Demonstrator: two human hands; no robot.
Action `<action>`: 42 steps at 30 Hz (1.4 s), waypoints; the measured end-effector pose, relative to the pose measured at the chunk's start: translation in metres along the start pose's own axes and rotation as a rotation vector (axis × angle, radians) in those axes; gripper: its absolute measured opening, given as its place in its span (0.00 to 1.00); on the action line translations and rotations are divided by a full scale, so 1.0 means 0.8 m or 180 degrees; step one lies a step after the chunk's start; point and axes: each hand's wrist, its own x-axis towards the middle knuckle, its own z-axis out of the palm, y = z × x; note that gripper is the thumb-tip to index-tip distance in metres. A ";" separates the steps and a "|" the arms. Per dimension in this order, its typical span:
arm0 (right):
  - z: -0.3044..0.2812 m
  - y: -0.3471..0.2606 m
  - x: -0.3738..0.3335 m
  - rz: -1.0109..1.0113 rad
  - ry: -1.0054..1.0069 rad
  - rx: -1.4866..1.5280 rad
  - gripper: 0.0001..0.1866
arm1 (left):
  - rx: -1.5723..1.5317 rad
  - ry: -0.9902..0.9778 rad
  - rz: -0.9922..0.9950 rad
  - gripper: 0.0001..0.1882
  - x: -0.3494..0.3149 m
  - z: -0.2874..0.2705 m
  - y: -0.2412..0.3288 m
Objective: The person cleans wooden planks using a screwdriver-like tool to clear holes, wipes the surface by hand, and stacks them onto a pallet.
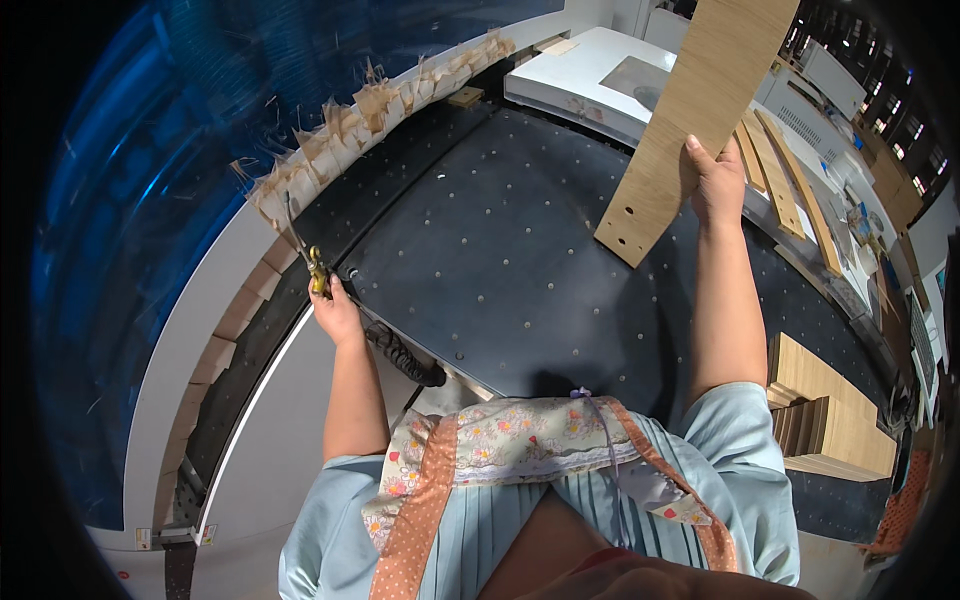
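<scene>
My right hand (718, 185) grips the edge of a long light-wood board (690, 95), thumb on its face. The board is raised at a slant over the black table, and several drilled holes show near its lower end. At the table's left side my left hand (340, 315) is closed round a yellow air blow gun (317, 270), whose thin nozzle points up and away from me. A black coiled hose (395, 350) lies just beside my left wrist. My left fingers are partly hidden behind the tool.
The black table (500, 250) is dotted with small round studs. A stack of boards (845, 430) rests at the right, beside my elbow. Narrow wood strips (790, 180) lie on the far-right surface. Along the left runs a machine edge with ragged brown strips (365, 115) and a blue cover (190, 130).
</scene>
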 end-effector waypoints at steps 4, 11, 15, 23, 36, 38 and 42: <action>-0.009 0.009 0.001 -0.0172 0.0150 -0.0476 0.15 | -0.0089 -0.0160 0.0140 0.15 -0.003 0.010 0.006; -0.003 0.004 -0.017 -0.0240 0.0063 -0.0210 0.16 | -0.0046 -0.0081 -0.0047 0.18 -0.006 0.003 -0.014; -0.019 0.013 -0.015 -0.0158 0.0084 -0.0333 0.17 | 0.0014 -0.0176 -0.0116 0.16 -0.002 0.014 0.008; -0.008 0.003 -0.021 -0.0071 0.0101 -0.0315 0.16 | 0.0618 -0.0625 -0.0104 0.20 -0.013 -0.020 -0.034; 0.028 -0.005 -0.047 -0.0202 0.0141 -0.0416 0.14 | 0.0205 -0.1346 0.2120 0.26 -0.110 -0.025 0.108; 0.042 -0.011 -0.053 -0.0282 0.0111 -0.0201 0.14 | 0.0208 -0.1590 0.2405 0.27 -0.106 -0.007 0.118; 0.049 -0.002 -0.061 -0.0322 0.0172 -0.0095 0.14 | 0.0575 -0.1891 0.2317 0.29 -0.101 0.023 0.115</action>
